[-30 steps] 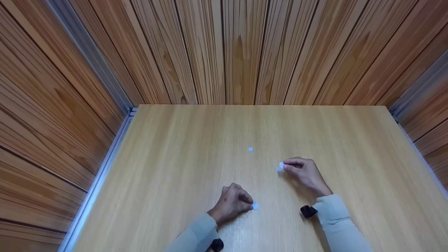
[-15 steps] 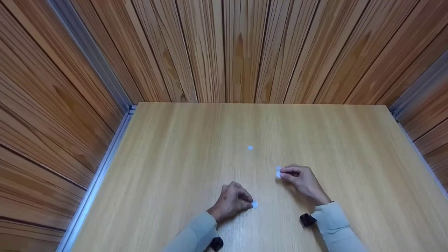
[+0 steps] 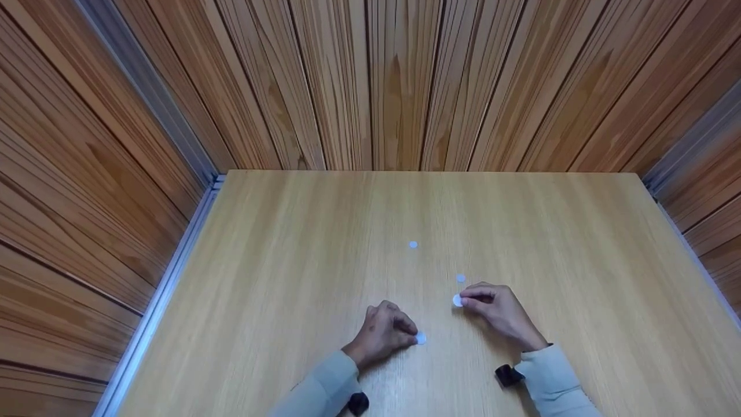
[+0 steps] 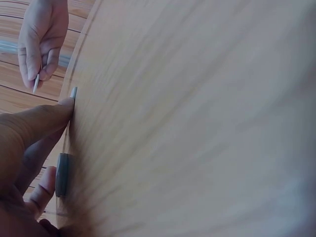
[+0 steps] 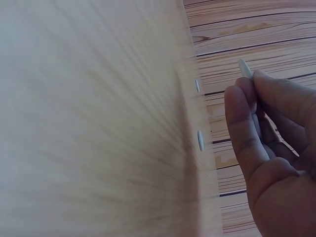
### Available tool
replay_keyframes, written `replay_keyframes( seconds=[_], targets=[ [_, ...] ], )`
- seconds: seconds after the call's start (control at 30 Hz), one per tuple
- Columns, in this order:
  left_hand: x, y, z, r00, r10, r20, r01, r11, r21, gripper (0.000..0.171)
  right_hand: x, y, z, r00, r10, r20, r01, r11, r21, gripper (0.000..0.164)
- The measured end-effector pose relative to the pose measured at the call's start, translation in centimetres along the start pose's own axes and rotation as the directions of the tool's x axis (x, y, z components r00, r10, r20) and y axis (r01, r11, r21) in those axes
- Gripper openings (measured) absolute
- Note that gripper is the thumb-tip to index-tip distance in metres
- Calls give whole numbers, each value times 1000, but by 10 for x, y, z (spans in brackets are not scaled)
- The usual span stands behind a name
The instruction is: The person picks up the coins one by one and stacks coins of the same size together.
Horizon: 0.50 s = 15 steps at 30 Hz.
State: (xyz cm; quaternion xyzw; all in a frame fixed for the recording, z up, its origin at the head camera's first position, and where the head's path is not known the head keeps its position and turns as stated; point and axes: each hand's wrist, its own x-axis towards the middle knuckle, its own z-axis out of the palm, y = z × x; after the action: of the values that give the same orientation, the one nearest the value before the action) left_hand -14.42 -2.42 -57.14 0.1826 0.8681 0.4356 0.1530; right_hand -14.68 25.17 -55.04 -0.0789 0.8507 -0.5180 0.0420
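Wood-plank walls (image 3: 399, 87) round the back and sides, then the pale wooden tabletop (image 3: 278, 249), metal rail (image 3: 165, 289) along its left edge. Two light sleeves, left sleeve (image 3: 324, 385) and right sleeve (image 3: 556, 376), reach in from the near side. Left hand (image 3: 383, 335) low over the tabletop, knuckles up, its grip drawn to a pinch, hardly any gap at the tips. Right hand (image 3: 502, 310) farther forward, grip also a narrow pinch. Black wrist device at each cuff: left device (image 3: 358, 403), right device (image 3: 509, 376). Grey-green piece (image 4: 61, 175) edge-on by the left hand's lower fingers, can't tell if held. Right-hand disc (image 3: 457, 300), white, is grasped at its edge between thumb and finger, most of it sticking out past the tips. Left-hand disc (image 3: 421, 338), white, grasped by its edge too; can't tell if it touches the tabletop. Loose: near disc (image 3: 461, 278) flat just beyond the right fingertips, far disc (image 3: 413, 245) flat farther back, left of it.
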Motion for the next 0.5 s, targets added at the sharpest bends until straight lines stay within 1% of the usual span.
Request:
replay_keyframes(
  seconds=[0.17, 0.3, 0.5],
  targets=[
    [-1, -1, 1, 1000, 7, 6, -7, 1000, 12, 11, -5, -2, 4, 999, 27, 17, -27, 1000, 0, 12],
    [-1, 0, 0, 1000, 3, 7, -3, 1000, 4, 11, -8, -5, 7, 999, 27, 29, -27, 1000, 10, 13],
    [-1, 1, -1, 999, 33, 2, -33, 999, 8, 11, -11, -5, 15, 998, 19, 68, -22, 999, 47, 12]
  ],
)
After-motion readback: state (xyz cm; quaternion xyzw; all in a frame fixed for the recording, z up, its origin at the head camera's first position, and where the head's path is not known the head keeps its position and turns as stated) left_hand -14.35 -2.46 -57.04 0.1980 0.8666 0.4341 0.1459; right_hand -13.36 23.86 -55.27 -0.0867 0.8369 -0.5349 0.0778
